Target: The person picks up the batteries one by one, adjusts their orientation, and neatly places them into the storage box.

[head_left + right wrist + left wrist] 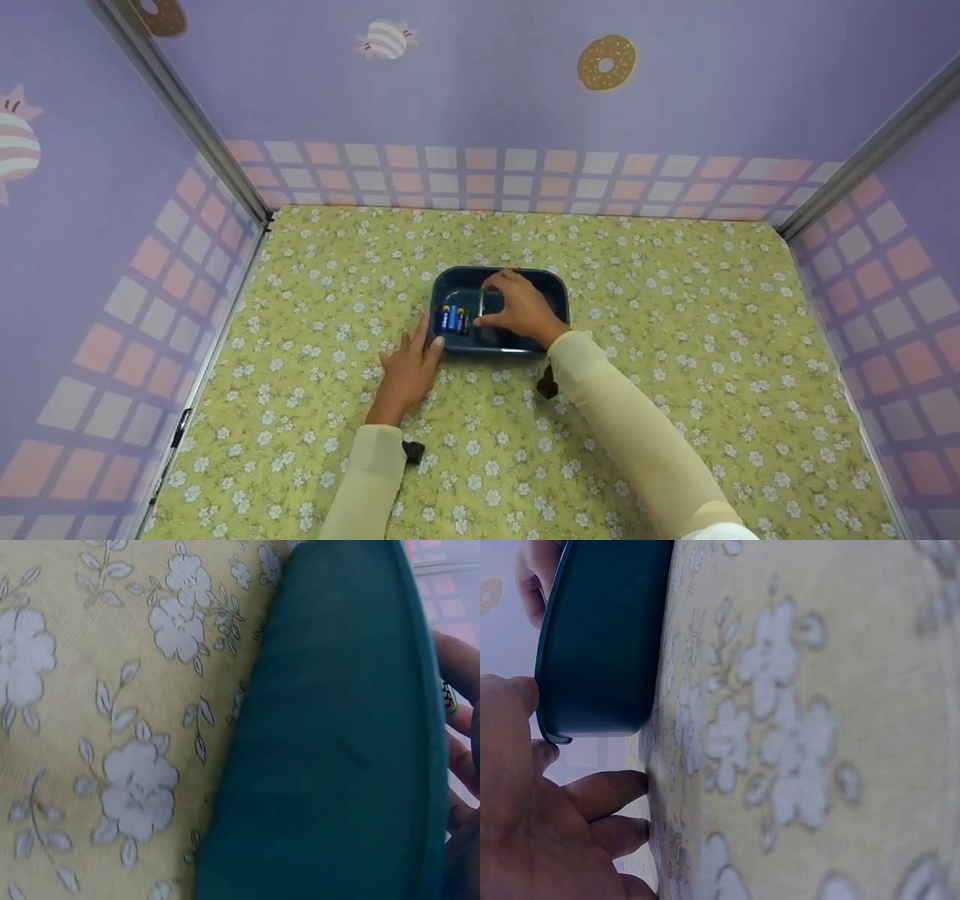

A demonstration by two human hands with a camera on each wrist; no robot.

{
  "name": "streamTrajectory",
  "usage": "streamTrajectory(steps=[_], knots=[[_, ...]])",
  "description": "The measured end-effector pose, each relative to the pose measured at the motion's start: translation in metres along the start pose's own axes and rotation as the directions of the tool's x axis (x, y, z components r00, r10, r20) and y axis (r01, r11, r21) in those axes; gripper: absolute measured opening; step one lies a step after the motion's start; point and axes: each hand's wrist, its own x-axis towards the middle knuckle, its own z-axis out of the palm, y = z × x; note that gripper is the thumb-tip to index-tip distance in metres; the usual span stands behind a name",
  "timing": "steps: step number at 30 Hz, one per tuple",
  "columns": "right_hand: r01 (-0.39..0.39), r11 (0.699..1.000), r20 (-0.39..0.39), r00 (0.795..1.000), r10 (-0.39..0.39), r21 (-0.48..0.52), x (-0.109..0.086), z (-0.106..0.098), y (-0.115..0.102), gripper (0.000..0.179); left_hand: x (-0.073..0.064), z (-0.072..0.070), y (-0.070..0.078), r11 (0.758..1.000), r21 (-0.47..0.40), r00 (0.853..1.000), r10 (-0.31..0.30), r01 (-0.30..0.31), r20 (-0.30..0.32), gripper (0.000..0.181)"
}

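Note:
A dark teal tray (480, 349) stands on the flowered cloth. Several small batteries (452, 319), blue, yellow and dark, lie side by side in its left part. My right hand (525, 307) reaches in over the right wall, thumb and fingertips pinching a slim battery (449, 698) with pale and green markings, mostly hidden by the fingers. At the tray's near left corner, my left hand (410, 367) rests with fingers spread. Its thumb touches the tray's rim (543, 682), while other fingertips (634, 784) rest on the cloth outside.
Yellow flowered cloth (315, 315) covers the table around the tray. Purple panels with pink and white squares (480, 171) enclose the back and both sides, joined by metal posts (187, 112). Dark wrist-worn pieces (413, 451) sit under both sleeves.

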Motion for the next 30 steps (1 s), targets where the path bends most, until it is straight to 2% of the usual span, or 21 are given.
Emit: streamTrajectory(steps=[14, 30], knots=[[0.007, 1.0, 0.023, 1.0, -0.008, 0.009, 0.009, 0.017, -0.003, 0.058, -0.001, -0.003, 0.003, 0.999, -0.032, 1.0, 0.004, -0.004, 0.004, 0.073], [-0.047, 0.999, 0.068, 0.997, 0.047, 0.0, 0.011, 0.036, 0.007, 0.058, -0.001, -0.001, 0.002, 1.0, -0.031, 1.0, -0.001, 0.001, 0.003, 0.076]])
